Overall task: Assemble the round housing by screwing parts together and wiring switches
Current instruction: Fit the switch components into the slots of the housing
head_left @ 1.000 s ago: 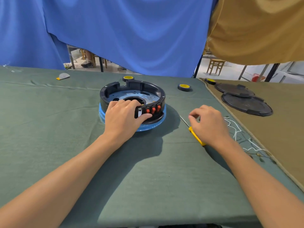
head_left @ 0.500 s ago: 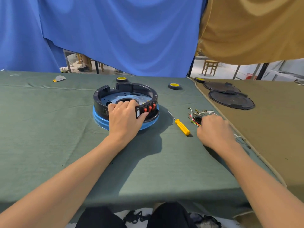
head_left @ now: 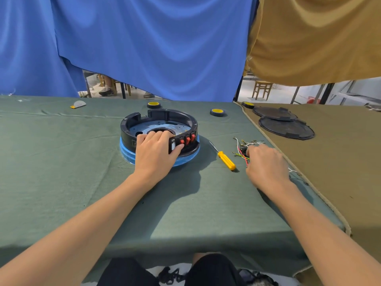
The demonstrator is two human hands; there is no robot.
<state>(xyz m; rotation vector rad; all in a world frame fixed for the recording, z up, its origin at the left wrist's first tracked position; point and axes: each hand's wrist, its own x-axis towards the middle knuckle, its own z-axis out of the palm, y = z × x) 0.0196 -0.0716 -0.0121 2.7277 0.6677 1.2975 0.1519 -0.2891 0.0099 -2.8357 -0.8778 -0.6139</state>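
While the left hand held the round housing steady at the middle of the counter, the job looked to be at the wiring step rather than the screwing one. That hand's grip was closed over the near wall, with the fingers hooked over the rim into the inside and the thumb pressed on the outer face just beside the three red switches. The housing sat on a blue ring. A yellow-handled screwdriver lay flat to its right, touched by neither hand. Beyond the screwdriver, near the counter's right edge, the right hand was down on a loose tangle of wires, back upward and fingers bent onto the bundle. The fingertips were hidden beneath the hand, so I could not tell whether its grip had closed on a lead or only rested on the heap. The next move probably called for picking out one lead, lifting it clear without dragging the rest along, and carrying it to the back of the switches inside the wall. The left fingers sat close to that spot and might have to make room. The thin wires would likely snag on one another, and their small end fittings would need careful aim. Two tape rolls lay behind the housing, and black round covers rested on the tan cloth to the right.
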